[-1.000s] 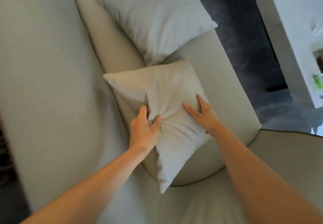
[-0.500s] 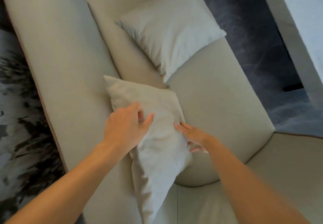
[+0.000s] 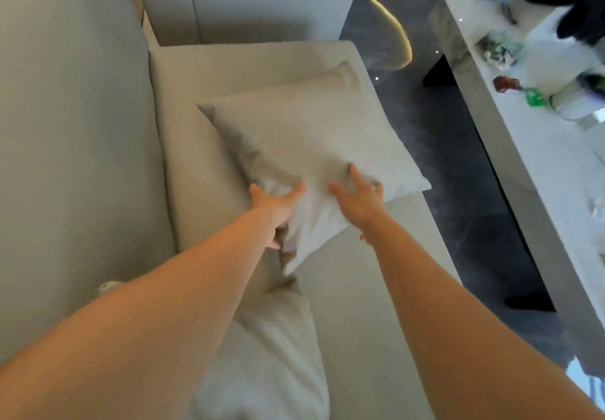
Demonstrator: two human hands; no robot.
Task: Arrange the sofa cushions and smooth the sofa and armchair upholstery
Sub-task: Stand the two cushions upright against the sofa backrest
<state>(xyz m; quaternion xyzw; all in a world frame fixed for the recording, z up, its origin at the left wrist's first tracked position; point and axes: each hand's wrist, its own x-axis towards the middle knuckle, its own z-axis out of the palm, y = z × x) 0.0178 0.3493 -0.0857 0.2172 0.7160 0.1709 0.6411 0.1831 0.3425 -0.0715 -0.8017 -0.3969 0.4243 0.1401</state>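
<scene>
Item: square cushion (image 3: 307,144), lying on the sofa seat (image 3: 203,144), soft, probably light; our left hand (image 3: 275,206) pinches its near edge, our right hand (image 3: 358,200) presses spread on top.

The square beige fabric cushion (image 3: 304,144) lies on the beige upholstered sofa seat (image 3: 203,92). A second beige fabric cushion (image 3: 271,354) lies at its 6 o'clock. The white marble table (image 3: 537,170) stands at 3 o'clock.
</scene>
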